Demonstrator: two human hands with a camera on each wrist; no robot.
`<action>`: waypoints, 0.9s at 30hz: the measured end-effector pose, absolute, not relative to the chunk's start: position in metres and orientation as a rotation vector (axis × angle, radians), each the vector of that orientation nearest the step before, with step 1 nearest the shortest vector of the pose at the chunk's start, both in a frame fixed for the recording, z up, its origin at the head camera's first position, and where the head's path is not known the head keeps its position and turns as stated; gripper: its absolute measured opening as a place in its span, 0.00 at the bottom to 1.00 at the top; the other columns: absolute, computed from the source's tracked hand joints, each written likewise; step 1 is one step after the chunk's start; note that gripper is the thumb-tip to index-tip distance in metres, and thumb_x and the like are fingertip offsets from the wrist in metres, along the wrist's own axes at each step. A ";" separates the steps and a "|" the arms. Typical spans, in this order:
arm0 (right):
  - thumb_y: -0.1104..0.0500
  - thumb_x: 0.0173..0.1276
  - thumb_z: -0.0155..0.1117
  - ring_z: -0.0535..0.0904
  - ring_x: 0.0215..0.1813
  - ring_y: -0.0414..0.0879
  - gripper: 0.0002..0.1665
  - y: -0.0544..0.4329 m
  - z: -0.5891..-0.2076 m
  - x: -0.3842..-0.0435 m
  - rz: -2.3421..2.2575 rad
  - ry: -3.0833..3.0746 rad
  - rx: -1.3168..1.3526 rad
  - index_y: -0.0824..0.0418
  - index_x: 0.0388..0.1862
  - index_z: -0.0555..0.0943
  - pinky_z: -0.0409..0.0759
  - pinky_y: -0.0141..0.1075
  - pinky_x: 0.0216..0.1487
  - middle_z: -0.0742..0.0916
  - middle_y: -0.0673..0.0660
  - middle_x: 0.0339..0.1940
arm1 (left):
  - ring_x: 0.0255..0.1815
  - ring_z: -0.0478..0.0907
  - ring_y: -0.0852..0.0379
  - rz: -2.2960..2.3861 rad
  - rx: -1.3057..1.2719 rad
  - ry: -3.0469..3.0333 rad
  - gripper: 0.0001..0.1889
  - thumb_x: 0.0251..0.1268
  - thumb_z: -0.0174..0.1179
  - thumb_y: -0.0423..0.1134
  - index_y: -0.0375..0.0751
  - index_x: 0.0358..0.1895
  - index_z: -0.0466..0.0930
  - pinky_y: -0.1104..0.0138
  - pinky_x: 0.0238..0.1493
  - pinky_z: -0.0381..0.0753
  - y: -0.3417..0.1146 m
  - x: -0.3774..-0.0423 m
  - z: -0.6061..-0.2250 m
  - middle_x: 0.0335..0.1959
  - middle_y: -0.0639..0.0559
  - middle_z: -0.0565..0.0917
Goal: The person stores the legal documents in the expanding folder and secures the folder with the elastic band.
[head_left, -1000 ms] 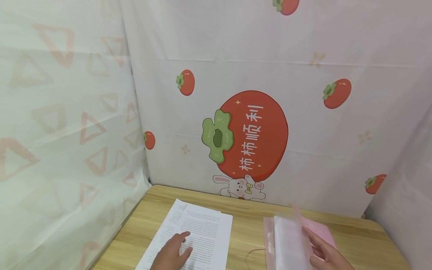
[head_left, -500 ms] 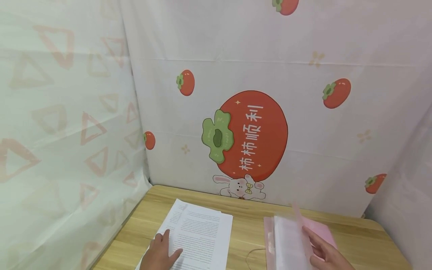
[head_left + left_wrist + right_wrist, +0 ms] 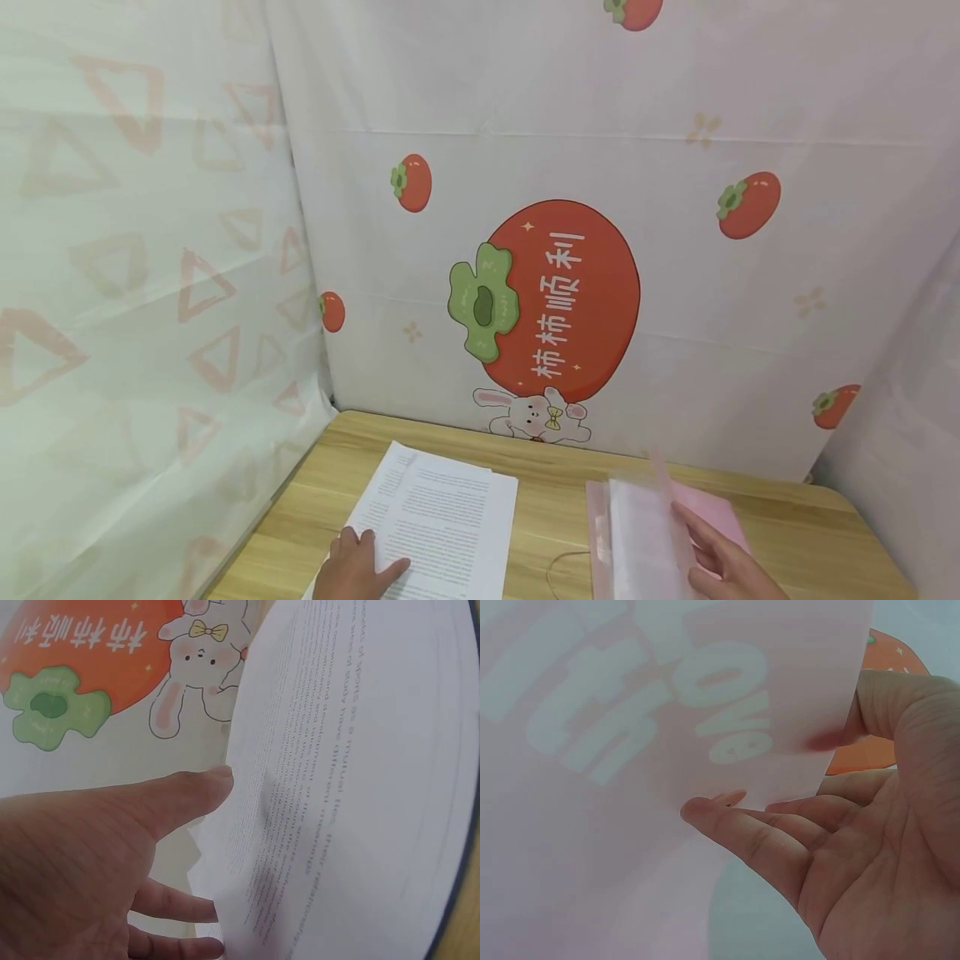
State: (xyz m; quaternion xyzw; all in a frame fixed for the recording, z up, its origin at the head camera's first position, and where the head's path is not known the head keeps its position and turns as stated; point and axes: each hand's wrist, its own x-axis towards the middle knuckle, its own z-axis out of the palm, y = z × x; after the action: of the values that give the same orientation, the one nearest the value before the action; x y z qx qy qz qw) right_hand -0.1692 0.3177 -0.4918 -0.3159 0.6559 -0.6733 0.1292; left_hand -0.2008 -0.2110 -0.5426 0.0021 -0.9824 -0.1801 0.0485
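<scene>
Printed white sheets (image 3: 442, 533) lie in a slightly fanned stack at the left of the wooden table. My left hand (image 3: 348, 571) rests on their near left part, thumb spread to the right. In the left wrist view its thumb and fingers touch the printed page (image 3: 330, 787). To the right lies a pink folder (image 3: 708, 512) with clear sleeves (image 3: 637, 542) inside, its cover raised on edge. My right hand (image 3: 731, 567) holds that cover. In the right wrist view, the lettered cover (image 3: 630, 847) is pinched, with the thumb partly behind it.
A thin cord loop (image 3: 555, 571) lies on the table (image 3: 540, 517) just left of the folder. White cloth with printed persimmons (image 3: 585, 308) hangs behind the table. Another patterned cloth (image 3: 172, 333) closes off the left side.
My left hand has moved left and nearer to me over the sheets, and its fingers have come down on them. The right hand and the raised cover stay put.
</scene>
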 end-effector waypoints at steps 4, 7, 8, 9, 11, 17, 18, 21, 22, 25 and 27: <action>0.78 0.74 0.47 0.67 0.66 0.25 0.51 0.317 -0.491 -0.168 -1.934 1.955 -0.857 0.23 0.74 0.63 0.73 0.24 0.58 0.65 0.22 0.69 | 0.35 0.68 0.43 -0.512 0.015 -2.984 0.39 0.49 0.75 0.64 0.25 0.42 0.77 0.52 0.31 0.74 -0.209 -0.200 -0.544 0.34 0.41 0.66; 0.76 0.75 0.49 0.67 0.66 0.25 0.49 0.318 -0.489 -0.166 -1.881 2.051 -0.785 0.25 0.75 0.62 0.73 0.24 0.58 0.65 0.40 0.77 | 0.35 0.68 0.42 -0.506 0.026 -2.975 0.39 0.48 0.75 0.65 0.27 0.40 0.77 0.51 0.32 0.74 -0.207 -0.200 -0.543 0.33 0.40 0.67; 0.75 0.75 0.50 0.67 0.65 0.24 0.49 0.317 -0.489 -0.166 -1.863 2.069 -0.747 0.23 0.74 0.62 0.73 0.24 0.58 0.63 0.51 0.80 | 0.36 0.68 0.40 -0.501 0.029 -2.977 0.39 0.48 0.75 0.65 0.27 0.39 0.77 0.50 0.32 0.74 -0.207 -0.200 -0.542 0.34 0.39 0.67; 0.74 0.75 0.51 0.67 0.65 0.24 0.48 0.317 -0.488 -0.166 -1.850 2.078 -0.704 0.22 0.73 0.62 0.74 0.24 0.57 0.59 0.64 0.81 | 0.36 0.68 0.39 -0.499 0.036 -2.981 0.40 0.47 0.75 0.66 0.27 0.39 0.76 0.49 0.32 0.75 -0.206 -0.199 -0.542 0.34 0.38 0.68; 0.74 0.75 0.51 0.67 0.65 0.24 0.48 0.316 -0.487 -0.165 -1.817 2.114 -0.665 0.19 0.71 0.61 0.74 0.25 0.57 0.45 0.85 0.76 | 0.38 0.69 0.37 -0.511 0.058 -2.998 0.41 0.46 0.76 0.65 0.25 0.41 0.76 0.46 0.35 0.76 -0.205 -0.200 -0.541 0.36 0.36 0.68; 0.73 0.75 0.51 0.68 0.64 0.23 0.49 0.316 -0.487 -0.165 -1.856 2.040 -0.645 0.14 0.67 0.63 0.75 0.26 0.57 0.61 0.59 0.81 | 0.40 0.69 0.36 -0.521 0.079 -2.980 0.42 0.40 0.80 0.61 0.25 0.43 0.75 0.44 0.36 0.76 -0.205 -0.202 -0.546 0.38 0.36 0.68; 0.73 0.75 0.51 0.67 0.65 0.23 0.49 0.316 -0.488 -0.165 -1.858 2.039 -0.658 0.15 0.67 0.63 0.75 0.26 0.58 0.61 0.57 0.81 | 0.40 0.69 0.37 -0.514 0.062 -2.963 0.41 0.39 0.81 0.60 0.26 0.42 0.75 0.46 0.35 0.76 -0.205 -0.202 -0.547 0.37 0.37 0.69; 0.73 0.76 0.51 0.67 0.64 0.23 0.48 0.316 -0.488 -0.166 -1.846 2.043 -0.673 0.14 0.67 0.63 0.75 0.26 0.58 0.56 0.60 0.81 | 0.37 0.68 0.43 -0.515 0.012 -2.941 0.40 0.38 0.82 0.59 0.26 0.41 0.74 0.52 0.31 0.76 -0.205 -0.202 -0.547 0.36 0.40 0.69; 0.73 0.76 0.52 0.67 0.64 0.23 0.48 0.316 -0.488 -0.166 -1.835 2.056 -0.669 0.14 0.67 0.62 0.75 0.26 0.57 0.52 0.70 0.80 | 0.36 0.68 0.45 -0.526 0.000 -2.935 0.40 0.37 0.82 0.58 0.27 0.40 0.74 0.53 0.30 0.75 -0.205 -0.202 -0.547 0.35 0.41 0.69; 0.73 0.76 0.51 0.67 0.65 0.23 0.49 0.317 -0.490 -0.166 -1.822 2.086 -0.677 0.15 0.68 0.62 0.75 0.26 0.57 0.47 0.79 0.77 | 0.36 0.67 0.47 -0.564 0.000 -2.956 0.39 0.38 0.82 0.58 0.28 0.40 0.74 0.55 0.31 0.75 -0.206 -0.204 -0.546 0.35 0.43 0.70; 0.74 0.75 0.51 0.66 0.65 0.24 0.49 0.318 -0.491 -0.167 -1.834 2.076 -0.717 0.18 0.70 0.62 0.75 0.26 0.58 0.53 0.72 0.80 | 0.36 0.68 0.47 -0.592 0.008 -2.972 0.39 0.38 0.82 0.57 0.29 0.41 0.74 0.55 0.32 0.76 -0.207 -0.205 -0.545 0.35 0.44 0.70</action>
State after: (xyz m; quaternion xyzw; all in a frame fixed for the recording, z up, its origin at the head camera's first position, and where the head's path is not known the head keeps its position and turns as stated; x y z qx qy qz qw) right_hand -0.1666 0.3184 -0.4912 -0.2481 0.7185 -0.6346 0.1395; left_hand -0.2048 -0.2067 -0.5448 0.0027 -0.9792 -0.1949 0.0554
